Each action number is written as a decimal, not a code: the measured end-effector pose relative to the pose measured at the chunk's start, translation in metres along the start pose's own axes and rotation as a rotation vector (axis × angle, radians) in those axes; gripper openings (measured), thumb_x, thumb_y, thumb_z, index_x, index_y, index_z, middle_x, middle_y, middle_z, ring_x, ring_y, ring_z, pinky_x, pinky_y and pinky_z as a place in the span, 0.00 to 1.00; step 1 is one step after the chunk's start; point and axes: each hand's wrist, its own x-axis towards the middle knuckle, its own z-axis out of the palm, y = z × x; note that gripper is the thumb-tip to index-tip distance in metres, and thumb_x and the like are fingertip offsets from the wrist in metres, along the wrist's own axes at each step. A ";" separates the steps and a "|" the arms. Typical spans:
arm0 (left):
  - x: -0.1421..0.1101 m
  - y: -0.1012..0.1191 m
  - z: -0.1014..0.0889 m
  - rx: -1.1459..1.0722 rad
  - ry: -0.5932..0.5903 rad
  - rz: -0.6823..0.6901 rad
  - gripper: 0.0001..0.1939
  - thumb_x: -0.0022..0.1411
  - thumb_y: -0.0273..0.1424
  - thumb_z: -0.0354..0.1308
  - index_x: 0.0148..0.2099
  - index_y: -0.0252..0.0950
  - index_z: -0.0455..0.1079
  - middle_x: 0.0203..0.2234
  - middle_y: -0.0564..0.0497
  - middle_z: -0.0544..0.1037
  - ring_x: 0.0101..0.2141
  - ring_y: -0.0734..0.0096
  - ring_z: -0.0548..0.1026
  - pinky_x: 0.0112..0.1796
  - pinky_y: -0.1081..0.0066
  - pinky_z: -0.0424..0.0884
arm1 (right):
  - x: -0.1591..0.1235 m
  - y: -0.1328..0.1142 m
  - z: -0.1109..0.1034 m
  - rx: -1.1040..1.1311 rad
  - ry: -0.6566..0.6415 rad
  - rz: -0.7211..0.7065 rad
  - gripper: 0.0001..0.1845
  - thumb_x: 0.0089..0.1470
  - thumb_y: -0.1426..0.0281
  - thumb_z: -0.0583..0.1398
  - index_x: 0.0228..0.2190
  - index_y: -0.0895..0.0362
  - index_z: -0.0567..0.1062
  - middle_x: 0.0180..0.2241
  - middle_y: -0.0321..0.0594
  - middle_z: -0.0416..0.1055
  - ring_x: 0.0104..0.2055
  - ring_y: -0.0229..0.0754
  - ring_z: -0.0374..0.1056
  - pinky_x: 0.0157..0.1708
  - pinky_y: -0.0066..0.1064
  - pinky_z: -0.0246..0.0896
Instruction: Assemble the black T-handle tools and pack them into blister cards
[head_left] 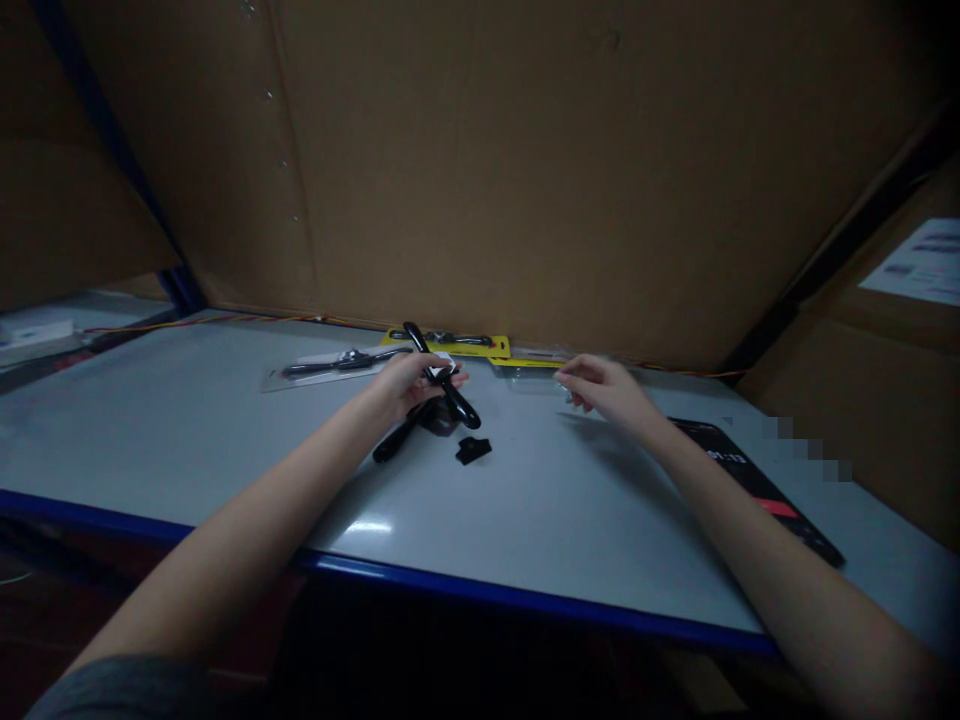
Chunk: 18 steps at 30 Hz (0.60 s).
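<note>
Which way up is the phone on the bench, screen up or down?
Screen up: the phone lies flat beside the right hand, its lit display showing digits and a red bar.

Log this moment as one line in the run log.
left hand: holds black plastic part | right hand: open, empty, near yellow-backed blister pack | also on bench: small black piece, phone

Dark piece [442, 418] under left hand [409, 385] partly hidden; phone screen [750, 480] blurred; carton sheet [911, 262] print too small.
</note>
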 end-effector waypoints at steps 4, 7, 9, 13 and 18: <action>-0.003 0.000 0.002 0.006 -0.001 0.025 0.14 0.53 0.13 0.54 0.44 0.17 0.64 0.32 0.33 0.76 0.33 0.62 0.77 0.33 0.72 0.75 | -0.005 -0.003 0.010 -0.113 -0.082 -0.085 0.11 0.49 0.62 0.58 0.30 0.57 0.71 0.21 0.35 0.64 0.24 0.37 0.61 0.23 0.28 0.54; -0.002 -0.001 0.002 0.030 -0.004 0.052 0.09 0.54 0.12 0.53 0.40 0.17 0.66 0.31 0.33 0.76 0.31 0.64 0.77 0.33 0.73 0.75 | -0.019 -0.024 0.036 -0.187 -0.189 -0.248 0.10 0.49 0.63 0.59 0.31 0.56 0.73 0.29 0.39 0.67 0.29 0.38 0.61 0.29 0.30 0.56; -0.001 -0.002 0.002 0.036 -0.005 0.068 0.08 0.54 0.12 0.53 0.38 0.17 0.67 0.30 0.33 0.76 0.30 0.66 0.77 0.32 0.73 0.75 | -0.029 -0.038 0.054 -0.191 -0.246 -0.332 0.11 0.50 0.62 0.60 0.33 0.56 0.74 0.32 0.40 0.67 0.33 0.39 0.62 0.32 0.31 0.57; 0.000 -0.004 0.002 0.056 -0.033 0.074 0.08 0.53 0.12 0.54 0.38 0.17 0.67 0.31 0.34 0.76 0.30 0.65 0.77 0.34 0.71 0.75 | -0.039 -0.050 0.075 -0.280 -0.268 -0.379 0.14 0.47 0.60 0.62 0.34 0.54 0.73 0.33 0.39 0.66 0.39 0.43 0.61 0.38 0.34 0.54; 0.000 -0.006 0.001 0.087 -0.065 0.023 0.14 0.54 0.16 0.55 0.44 0.16 0.65 0.31 0.33 0.76 0.30 0.64 0.77 0.34 0.71 0.75 | -0.037 -0.043 0.074 -0.217 -0.340 -0.243 0.12 0.44 0.64 0.64 0.32 0.57 0.72 0.33 0.39 0.66 0.38 0.42 0.61 0.37 0.33 0.54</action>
